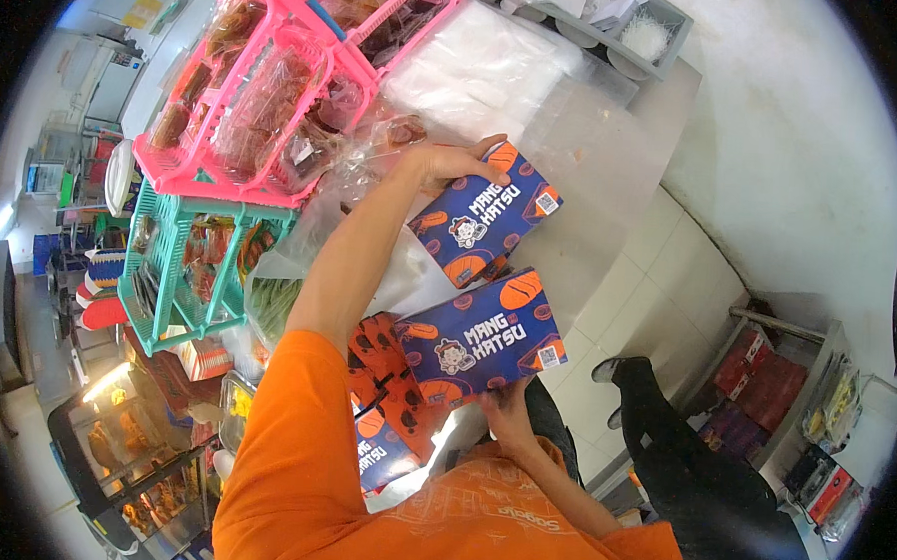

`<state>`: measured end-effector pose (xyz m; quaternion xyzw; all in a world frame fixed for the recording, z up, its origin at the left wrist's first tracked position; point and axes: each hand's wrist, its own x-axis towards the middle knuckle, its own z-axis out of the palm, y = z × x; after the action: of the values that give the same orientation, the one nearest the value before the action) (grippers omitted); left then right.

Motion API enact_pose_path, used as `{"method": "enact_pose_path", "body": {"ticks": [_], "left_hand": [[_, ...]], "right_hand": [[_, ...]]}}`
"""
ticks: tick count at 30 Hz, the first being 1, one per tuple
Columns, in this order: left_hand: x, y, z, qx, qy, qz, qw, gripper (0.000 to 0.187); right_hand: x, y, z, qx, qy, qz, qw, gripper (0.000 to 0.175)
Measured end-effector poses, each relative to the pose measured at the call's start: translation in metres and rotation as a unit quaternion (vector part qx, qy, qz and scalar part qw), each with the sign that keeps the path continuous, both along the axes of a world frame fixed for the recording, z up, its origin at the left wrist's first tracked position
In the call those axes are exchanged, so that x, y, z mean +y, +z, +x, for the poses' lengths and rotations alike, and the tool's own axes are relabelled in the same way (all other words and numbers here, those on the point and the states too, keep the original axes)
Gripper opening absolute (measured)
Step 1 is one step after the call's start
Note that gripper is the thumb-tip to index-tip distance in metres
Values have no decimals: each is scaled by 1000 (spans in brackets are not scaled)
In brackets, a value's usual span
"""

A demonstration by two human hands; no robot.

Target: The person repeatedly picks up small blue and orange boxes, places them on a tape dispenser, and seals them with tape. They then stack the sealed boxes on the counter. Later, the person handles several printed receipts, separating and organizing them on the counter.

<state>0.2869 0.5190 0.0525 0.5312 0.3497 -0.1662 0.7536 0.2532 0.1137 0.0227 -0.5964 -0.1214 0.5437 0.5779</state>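
Along the top edge of a blue and orange printed cardboard food box point(489, 214), my left hand point(457, 164) grips with the thumb over its face. A second matching box point(483, 338) lies nearer to me, and my right hand point(510, 414) holds its lower edge, the fingers partly hidden beneath. Both boxes bear writing, a cartoon figure and a printed code. Beside the second box are orange-red cartons point(392, 364) with dark spots. Another blue box point(388, 454) shows partly behind my left sleeve. The two held boxes sit close together, slightly turned.
Pink plastic baskets point(224, 176) hold wrapped food, above a teal rack point(165, 268). Clear plastic bags point(473, 63) lie on the grey table point(612, 152). A grey tray point(673, 42) stands at its far end. A person's dark-trousered leg point(660, 424) is at right, near a shelf point(784, 325).
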Motion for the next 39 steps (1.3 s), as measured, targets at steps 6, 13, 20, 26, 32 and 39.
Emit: {"method": "enact_pose_path", "body": {"ticks": [6,13,20,26,32,39], "left_hand": [[-1,-1,0,17,39,22,999,76],[2,-35,-37,23,-27,1,999,63],[-18,-48,-110,110,47,-80,990,68],[-38,-29,-156,155,77,-133,976,75],[-37,-40,-169,28,57,-129,990,89],[-31,-26,-156,-17,15,-3,1000,94]], "right_hand": [[21,-49,-15,53,-128,-44,989,92],[6,-47,-7,84,-79,-78,990,81],[-4,-77,-9,35,-57,-74,995,73],[-15,-72,14,9,154,-81,985,62],[-5,-32,62,117,-23,-61,991,64],[-35,-2,22,167,160,29,972,75]]}}
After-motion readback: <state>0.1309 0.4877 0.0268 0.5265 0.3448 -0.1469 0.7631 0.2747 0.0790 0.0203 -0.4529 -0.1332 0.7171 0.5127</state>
